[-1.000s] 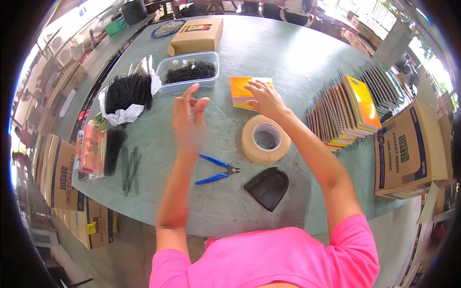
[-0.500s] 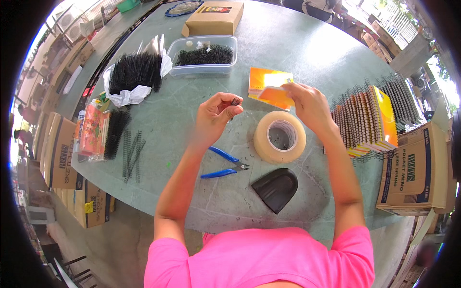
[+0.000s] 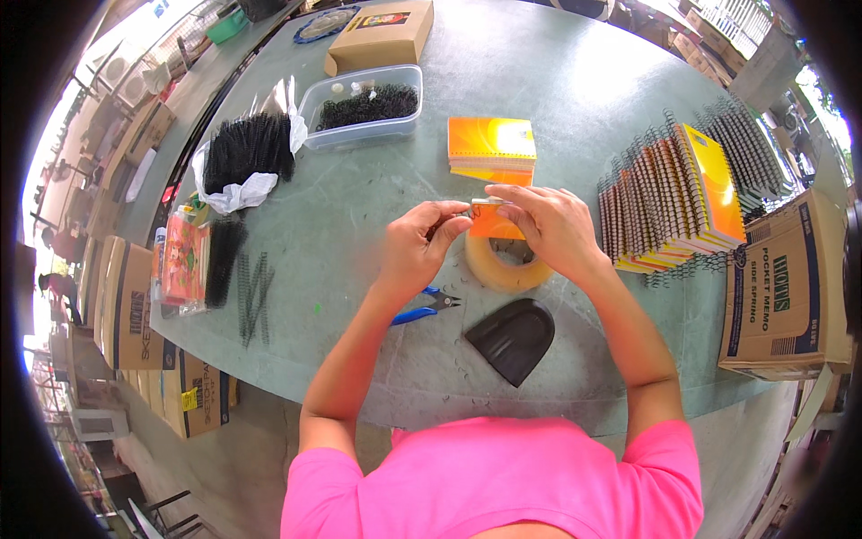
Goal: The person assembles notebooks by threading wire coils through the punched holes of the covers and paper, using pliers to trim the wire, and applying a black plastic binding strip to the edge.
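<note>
My right hand (image 3: 552,229) grips a small orange notepad (image 3: 494,221) above the table. My left hand (image 3: 417,244) pinches at the notepad's left edge, where a thin dark spiral seems to sit between the fingers. Right below both hands lies a tan roll of tape (image 3: 505,266). Blue-handled pliers (image 3: 424,308) rest on the green table (image 3: 377,359) under my left wrist. A stack of orange notepads (image 3: 491,145) lies just beyond my hands.
A row of spiral-bound notepads (image 3: 669,207) stands at the right, beside a cardboard box (image 3: 781,287). A clear tub of black spirals (image 3: 364,110), a bag of black spirals (image 3: 247,153), loose spirals (image 3: 254,296) and a black scoop-shaped piece (image 3: 514,338) lie around.
My right hand took a small orange notepad from the stack and brought it toward me over the tape roll. My left hand came in and met it at the notepad's edge.
</note>
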`<action>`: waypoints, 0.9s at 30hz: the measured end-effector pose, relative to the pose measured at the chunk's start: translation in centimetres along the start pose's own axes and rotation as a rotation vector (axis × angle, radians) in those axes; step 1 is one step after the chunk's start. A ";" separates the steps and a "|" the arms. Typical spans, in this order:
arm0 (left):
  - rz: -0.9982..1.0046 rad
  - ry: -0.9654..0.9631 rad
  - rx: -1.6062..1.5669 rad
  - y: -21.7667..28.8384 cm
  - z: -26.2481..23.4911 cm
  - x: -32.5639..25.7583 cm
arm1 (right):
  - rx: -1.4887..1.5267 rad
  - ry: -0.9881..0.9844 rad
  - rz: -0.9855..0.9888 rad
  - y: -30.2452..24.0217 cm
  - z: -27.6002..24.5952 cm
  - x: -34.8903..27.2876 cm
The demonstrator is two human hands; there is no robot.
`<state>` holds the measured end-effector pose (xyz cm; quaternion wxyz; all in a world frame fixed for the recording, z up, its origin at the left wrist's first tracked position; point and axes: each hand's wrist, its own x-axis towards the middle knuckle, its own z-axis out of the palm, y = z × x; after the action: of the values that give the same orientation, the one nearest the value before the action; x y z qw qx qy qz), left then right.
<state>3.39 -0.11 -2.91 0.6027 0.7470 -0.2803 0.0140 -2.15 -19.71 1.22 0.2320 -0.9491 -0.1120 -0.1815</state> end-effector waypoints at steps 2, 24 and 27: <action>0.034 0.019 0.051 0.0 0.2 -0.3 | -0.006 -0.009 0.001 -0.1 0.0 -0.1; 0.149 -0.157 0.376 2.8 -1.9 1.6 | 0.118 0.078 -0.002 -1.6 1.5 0.6; 0.407 0.004 0.579 4.2 -0.6 0.9 | 0.091 0.058 -0.018 -1.2 1.7 0.4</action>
<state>2.51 -0.38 1.38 0.3511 0.8158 -0.4067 0.2143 -1.67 -17.79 0.44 0.2764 -0.9308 -0.1219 -0.2057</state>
